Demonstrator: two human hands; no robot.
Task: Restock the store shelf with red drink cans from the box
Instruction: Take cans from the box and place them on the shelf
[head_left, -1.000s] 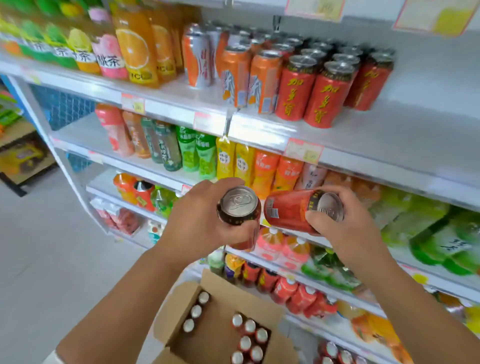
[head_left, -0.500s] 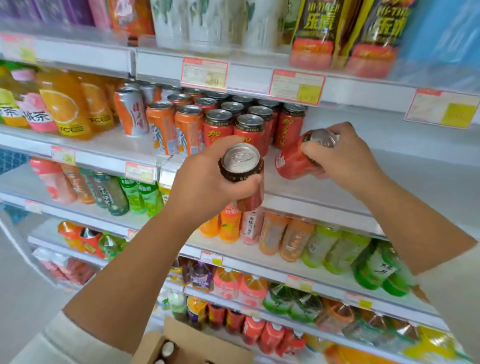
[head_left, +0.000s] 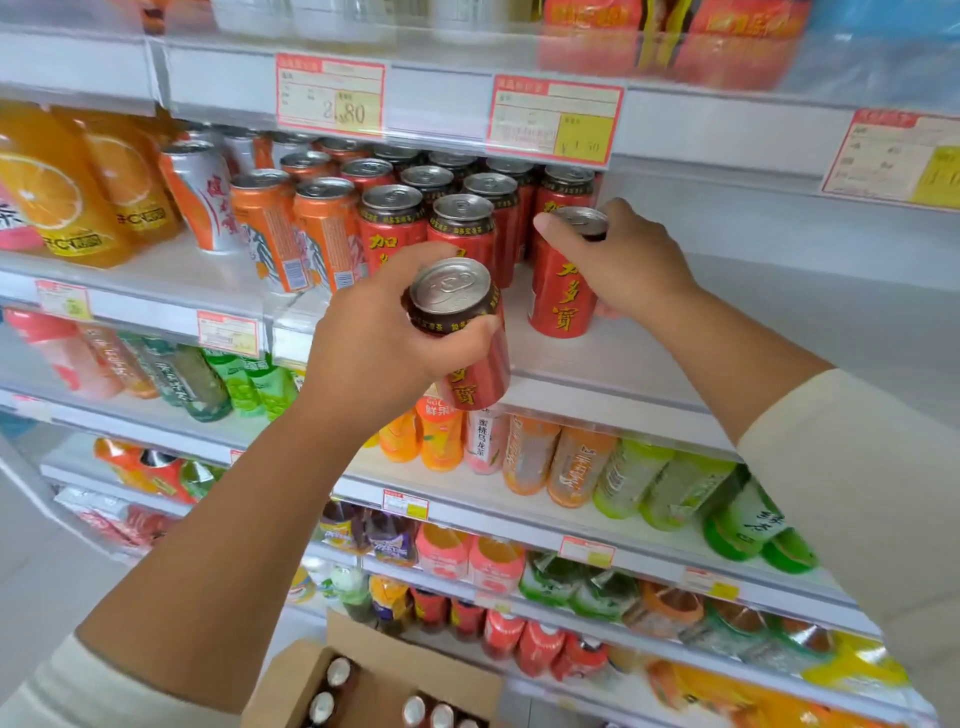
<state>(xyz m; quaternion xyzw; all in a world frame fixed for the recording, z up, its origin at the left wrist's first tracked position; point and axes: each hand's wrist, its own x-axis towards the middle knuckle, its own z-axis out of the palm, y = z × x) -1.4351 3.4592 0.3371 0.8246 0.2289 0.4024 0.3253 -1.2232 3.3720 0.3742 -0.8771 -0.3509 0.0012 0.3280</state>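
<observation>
Head view. The left hand (head_left: 374, 353) grips the left can (head_left: 460, 332) round its upper body, fingers and thumb curled about it; the can is tilted, silver top toward the camera, in the air in front of the shelf (head_left: 597, 358) edge and apart from it.

The right hand (head_left: 628, 265) grips the right can (head_left: 563, 296) at the top, fingers curled over the rim from behind, thumb extended to the left of the lid; this can is upright, base at the shelf board, though whether it bears on the board cannot be told.

Red cans (head_left: 467, 223) stand in rows just left of the right fingers; orange cans (head_left: 322, 234) stand further left; price tags (head_left: 330, 96) hang above both hands.

The box (head_left: 384, 670) lies open well below the left fingers, under the forearm; can tops show inside.
</observation>
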